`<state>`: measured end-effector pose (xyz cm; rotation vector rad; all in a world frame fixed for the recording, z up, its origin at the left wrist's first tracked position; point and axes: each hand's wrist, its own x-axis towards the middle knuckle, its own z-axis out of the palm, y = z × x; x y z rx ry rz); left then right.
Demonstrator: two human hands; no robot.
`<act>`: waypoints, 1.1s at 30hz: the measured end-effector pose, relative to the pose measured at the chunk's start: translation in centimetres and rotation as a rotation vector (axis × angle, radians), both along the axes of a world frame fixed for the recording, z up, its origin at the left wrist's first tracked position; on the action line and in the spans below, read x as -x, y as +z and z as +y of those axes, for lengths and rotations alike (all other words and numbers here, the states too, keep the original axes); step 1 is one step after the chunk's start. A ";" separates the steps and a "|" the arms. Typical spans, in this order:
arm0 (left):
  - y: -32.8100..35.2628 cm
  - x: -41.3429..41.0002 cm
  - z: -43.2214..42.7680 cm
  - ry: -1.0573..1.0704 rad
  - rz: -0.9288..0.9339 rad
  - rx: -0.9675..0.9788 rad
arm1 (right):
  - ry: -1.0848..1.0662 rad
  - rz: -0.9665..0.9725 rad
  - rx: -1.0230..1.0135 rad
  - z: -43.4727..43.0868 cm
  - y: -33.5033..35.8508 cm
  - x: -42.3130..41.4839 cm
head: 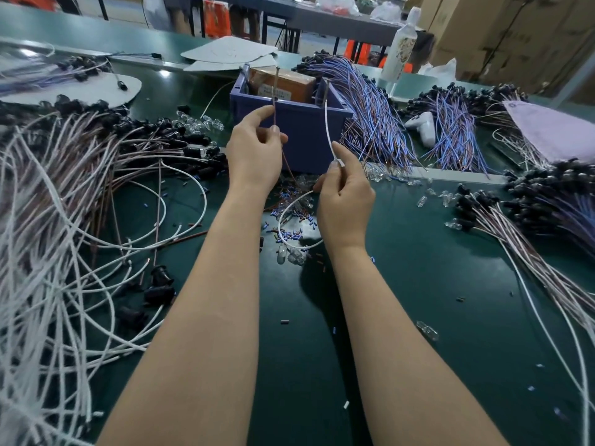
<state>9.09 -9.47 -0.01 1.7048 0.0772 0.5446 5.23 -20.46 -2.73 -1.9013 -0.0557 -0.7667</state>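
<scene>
Left hand (pixel 254 149) pinches brown wire (pixel 275 101) upright; right hand (pixel 344 191) pinches white wire (pixel 327 123), both before blue bin (pixel 289 123). Risk: thin ends slip from fingertips, miss mating; white loop snags loose sleeves (pixel 289 217) on table.

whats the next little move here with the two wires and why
Probably bring the two upper ends together, side by side. The left hand pinches a thin brown wire upright and the right hand pinches a thin white wire upright; their tips stand apart, near the blue plastic bin.
</scene>
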 end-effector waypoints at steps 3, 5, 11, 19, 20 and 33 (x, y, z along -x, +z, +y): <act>0.0 -0.1 0.1 -0.014 0.004 0.011 | 0.009 -0.002 -0.032 -0.1 0.0 -0.1; 0.0 -0.1 0.1 -0.014 0.006 0.010 | 0.014 0.000 -0.048 -0.3 -0.1 -0.3; 0.0 -0.1 0.1 -0.025 0.006 0.013 | 0.043 0.042 -0.161 -0.7 -0.2 -0.7; 0.0 0.1 0.0 -0.038 -0.007 0.031 | 0.048 0.034 -0.140 -0.7 -0.1 -0.6; 0.1 0.2 -0.1 -0.040 -0.009 0.029 | 0.047 0.032 -0.139 -0.7 -0.1 -0.6; 0.8 0.9 -0.2 -0.034 0.000 0.059 | 0.111 0.174 -0.352 -1.5 0.7 -0.8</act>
